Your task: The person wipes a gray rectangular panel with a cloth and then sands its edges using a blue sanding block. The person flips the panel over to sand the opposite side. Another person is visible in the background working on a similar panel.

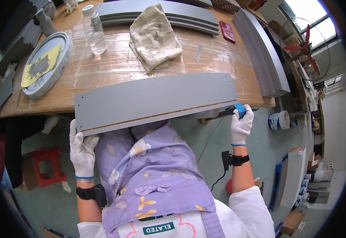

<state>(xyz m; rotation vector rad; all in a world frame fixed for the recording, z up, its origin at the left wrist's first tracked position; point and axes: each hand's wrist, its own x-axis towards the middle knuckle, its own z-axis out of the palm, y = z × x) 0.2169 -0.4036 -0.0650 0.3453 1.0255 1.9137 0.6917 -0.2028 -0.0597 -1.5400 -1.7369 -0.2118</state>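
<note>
A long grey panel (157, 95) lies across the near edge of the table, its lower side above my lap. Along its near side runs a narrow groove with bare brown board showing, and small dark holes sit near its ends. My left hand (83, 152), in a white knitted glove, grips the panel's near left corner, fingers at the end edge. In my gloved right hand (242, 126) is a small blue block (240, 110), pinched between thumb and fingers beside the panel's near right corner. Whether the block touches the panel edge I cannot tell.
Beyond the panel are a crumpled cloth (154, 37), a clear bottle (94, 31) and a round lid (48, 81) bearing a yellow sheet. Stacked grey panels (260, 51) line the table's right side. A red phone (227, 31) lies near them; a red stool (48, 166) stands lower left.
</note>
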